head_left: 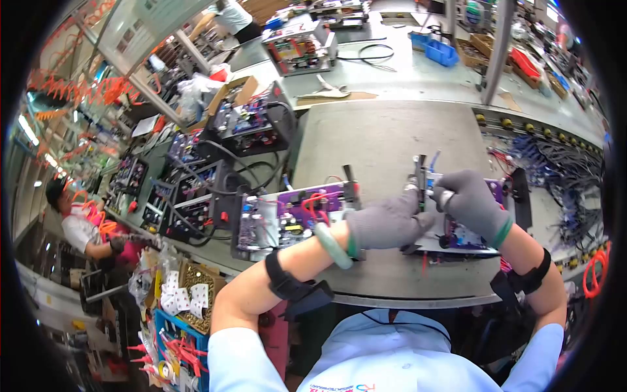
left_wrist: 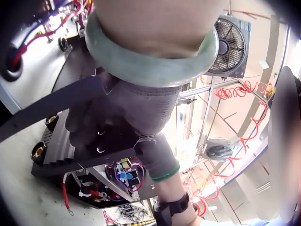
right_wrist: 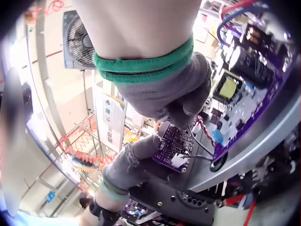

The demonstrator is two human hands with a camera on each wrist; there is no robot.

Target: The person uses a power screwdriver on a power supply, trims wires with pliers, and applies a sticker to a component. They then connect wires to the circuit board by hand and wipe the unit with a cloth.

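Observation:
In the head view two grey-gloved hands meet over an opened electronics unit whose purple circuit board [head_left: 462, 236] lies at the right of the bench. My left hand [head_left: 390, 221] grips the upright black panel [left_wrist: 110, 141] at the unit's near-left end, fingers spread across its outer face. My right hand [head_left: 473, 202] is curled above the panel's inner side. Thin grey wire [right_wrist: 198, 137] runs from its fingertips in the right wrist view, beside a small purple board [right_wrist: 173, 147] on the panel. The fingertips themselves are partly hidden.
Another opened unit [head_left: 297, 215] lies left of my left forearm. Several more black units [head_left: 248, 117] with thick cables stand farther left. A bundle of cables [head_left: 555, 170] lies at the right. Blue bins [head_left: 439, 52] are at the back, and a person [head_left: 88, 225] works at far left.

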